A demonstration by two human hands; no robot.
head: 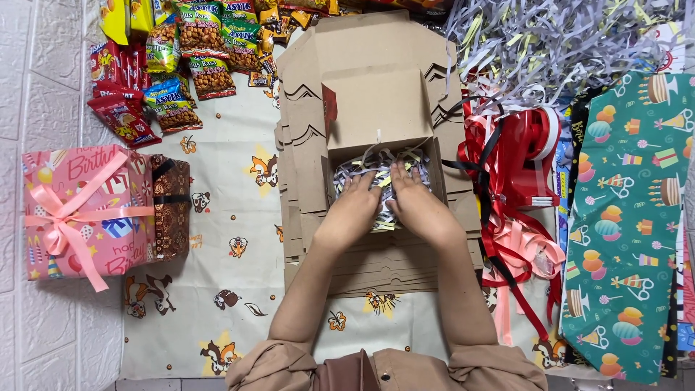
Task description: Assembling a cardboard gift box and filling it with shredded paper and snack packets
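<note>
Cartoon-print cloth (pixel 217 217) covered the floor. Both hands, left (pixel 352 210) and right (pixel 420 206), lay open, palms pressing shredded paper (pixel 376 165) flat as padding inside the open cardboard box (pixel 376 108) directly beneath them.

A cream cloth (pixel 232 210) with cartoon chipmunks covers the floor. On the left is a white wall (pixel 40 87) with a brick pattern in relief. The light is bright and even.

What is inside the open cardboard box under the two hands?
The cardboard box holds shredded paper, grey-white with some yellow strips. The left hand and right hand press on it. Anything under the shreds is hidden.
</note>
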